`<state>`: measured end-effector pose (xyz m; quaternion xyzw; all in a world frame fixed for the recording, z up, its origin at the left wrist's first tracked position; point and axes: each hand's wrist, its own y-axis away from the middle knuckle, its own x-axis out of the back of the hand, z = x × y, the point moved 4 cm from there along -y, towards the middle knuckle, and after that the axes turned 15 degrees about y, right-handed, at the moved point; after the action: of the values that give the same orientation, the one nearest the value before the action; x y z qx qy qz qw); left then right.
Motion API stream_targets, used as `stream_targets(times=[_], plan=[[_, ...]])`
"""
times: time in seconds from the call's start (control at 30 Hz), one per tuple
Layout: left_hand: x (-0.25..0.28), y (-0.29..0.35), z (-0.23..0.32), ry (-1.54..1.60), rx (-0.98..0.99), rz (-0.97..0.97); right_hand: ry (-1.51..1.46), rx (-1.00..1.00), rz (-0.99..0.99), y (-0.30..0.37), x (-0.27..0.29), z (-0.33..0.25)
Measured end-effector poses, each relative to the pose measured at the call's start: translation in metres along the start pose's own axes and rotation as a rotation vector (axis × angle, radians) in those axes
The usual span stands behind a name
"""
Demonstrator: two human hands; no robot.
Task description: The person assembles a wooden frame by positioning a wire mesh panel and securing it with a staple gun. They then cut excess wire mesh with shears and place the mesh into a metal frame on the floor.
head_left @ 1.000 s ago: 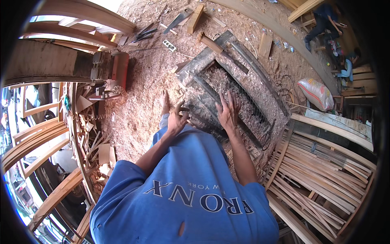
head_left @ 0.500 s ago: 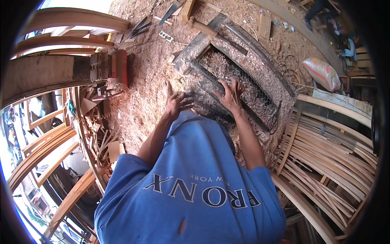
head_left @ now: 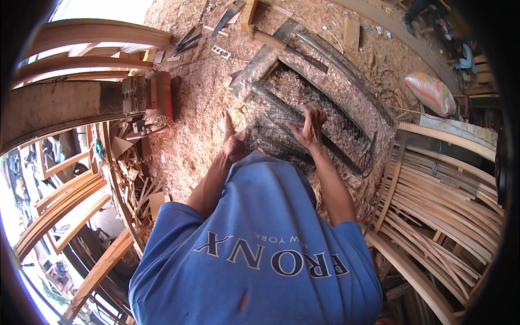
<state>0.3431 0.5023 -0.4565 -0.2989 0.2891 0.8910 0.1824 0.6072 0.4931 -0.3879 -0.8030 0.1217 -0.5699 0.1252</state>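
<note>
A sheet of fine wire mesh (head_left: pixel 271 122) stretches in front of me, over wood shavings and a dark frame (head_left: pixel 279 102) with long bars. My left hand (head_left: pixel 236 146) is closed at the mesh's left edge, its fingertips mostly hidden. A bare foot (head_left: pixel 226 122) shows just beyond that hand. Over the mesh, beside a dark bar, is my right hand (head_left: pixel 310 127); its fingers are curled round the mesh and its thumb points left. The mesh is so thin that its exact contact with the fingers is hard to make out.
A hammer-like tool with a wooden handle (head_left: pixel 269 39) lies beyond the frame, near a handsaw (head_left: pixel 225 19) and a white socket block (head_left: pixel 221 52). Stacked wood strips (head_left: pixel 439 216) fill the right side. A filled sack (head_left: pixel 429 93) lies far right; a red-and-grey machine (head_left: pixel 158 97) stands left.
My left hand's fingers, stretched out over the mesh before, have curled in. The right hand's fingers have drawn closer together and bent, with the hand staying in about the same place.
</note>
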Motion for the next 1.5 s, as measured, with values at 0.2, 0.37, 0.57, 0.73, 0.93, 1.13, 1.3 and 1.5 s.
stream_targets(times=[0.2, 0.37, 0.57, 0.73, 0.93, 1.13, 1.3, 1.5], plan=[[0.019, 0.01, -0.004, 0.39, 0.296, 0.251, 0.368, 0.052, -0.286, 0.002, -0.015, -0.007], [0.019, 0.024, 0.008, 0.227, 0.152, 0.327, 0.466, 0.099, -0.27, 0.001, -0.016, -0.016], [0.012, 0.028, 0.007, 0.223, 0.021, 0.532, 0.29, 0.089, -0.092, -0.002, -0.007, -0.017], [0.006, 0.033, 0.021, 0.023, -0.113, 0.443, 0.364, 0.044, -0.162, -0.002, -0.013, -0.016], [-0.013, 0.035, 0.035, -0.241, -0.105, 0.408, 0.421, 0.018, -0.225, -0.002, -0.011, -0.018], [-0.012, 0.003, 0.042, -0.315, -0.025, 0.465, 0.337, 0.007, -0.198, -0.004, -0.003, -0.018], [-0.022, -0.028, 0.046, -0.344, -0.052, 0.474, 0.363, 0.035, -0.132, -0.003, -0.003, -0.02], [-0.031, -0.026, 0.053, -0.374, -0.065, 0.491, 0.362, 0.051, -0.058, -0.004, -0.003, -0.021]])
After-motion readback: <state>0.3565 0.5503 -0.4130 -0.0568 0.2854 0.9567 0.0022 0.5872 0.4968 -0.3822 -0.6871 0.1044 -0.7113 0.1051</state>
